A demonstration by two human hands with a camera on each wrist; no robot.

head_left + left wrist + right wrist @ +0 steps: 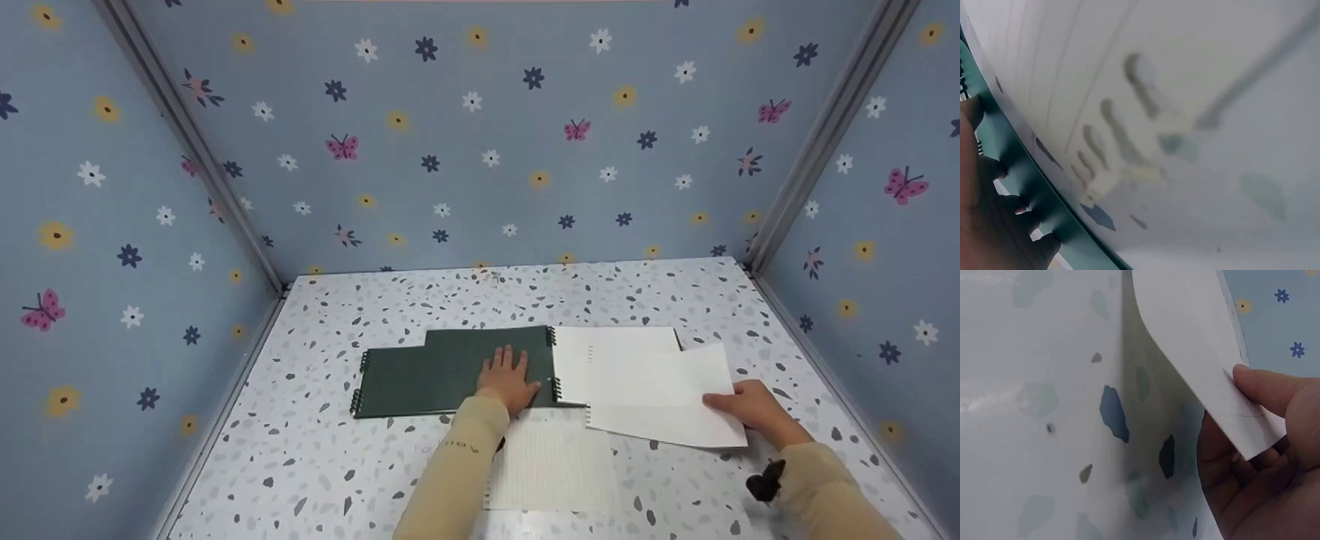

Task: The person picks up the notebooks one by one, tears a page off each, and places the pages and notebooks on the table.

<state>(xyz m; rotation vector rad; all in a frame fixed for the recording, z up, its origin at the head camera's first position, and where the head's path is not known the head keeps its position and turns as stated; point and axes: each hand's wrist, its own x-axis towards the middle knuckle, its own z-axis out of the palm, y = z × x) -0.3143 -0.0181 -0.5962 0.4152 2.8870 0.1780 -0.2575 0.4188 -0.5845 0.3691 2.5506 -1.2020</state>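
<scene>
A spiral notebook lies open on the table, its dark green cover (pixel 457 352) folded out left and its white page (pixel 571 375) right of the black coils. My left hand (pixel 508 381) rests on the cover with fingers spread, beside the binding; in the left wrist view its fingertips touch the green cover (pixel 1033 169). At the right, my right hand (pixel 756 411) pinches the edge of a loose white sheet (pixel 660 397) between thumb and fingers. That sheet (pixel 1185 337) bends up off the table in the right wrist view. Its left edge is notched, and it overlaps the notebook page.
Another dark green spiral notebook (pixel 394 381) lies at the left, overlapping the open one. A pale ruled sheet (pixel 555 472) lies on the speckled table (pixel 300 465) near the front. Flower-patterned panels (pixel 480 165) enclose the back and both sides.
</scene>
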